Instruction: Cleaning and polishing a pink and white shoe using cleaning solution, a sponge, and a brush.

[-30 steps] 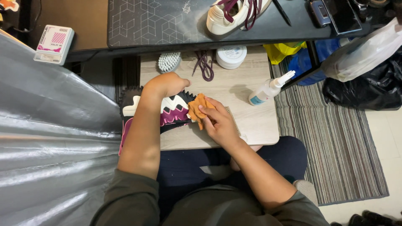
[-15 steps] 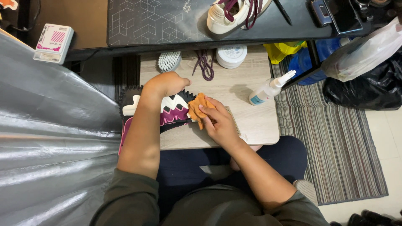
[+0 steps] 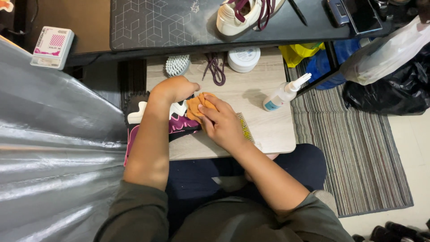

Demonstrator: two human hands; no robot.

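A black, white and magenta sneaker (image 3: pixel 179 122) lies on its side on a small light wooden table (image 3: pixel 268 130). My left hand (image 3: pixel 174 88) grips the shoe from above and holds it down. My right hand (image 3: pixel 221 123) presses an orange cloth (image 3: pixel 196 105) against the shoe's toe end. Just past my right hand a yellow-bristled brush (image 3: pixel 246 128) lies on the table.
At the table's far edge sit a white round brush (image 3: pixel 177 65), purple laces (image 3: pixel 216 71), a white round tub (image 3: pixel 243 58) and a spray bottle (image 3: pixel 284 93). A white sneaker (image 3: pixel 244 15) rests on the dark desk above. Striped rug (image 3: pixel 358 152) and bags are at right, silver sheet (image 3: pixel 53 157) at left.
My right hand has shifted the orange cloth slightly over the shoe's toe. My left hand keeps the same hold.
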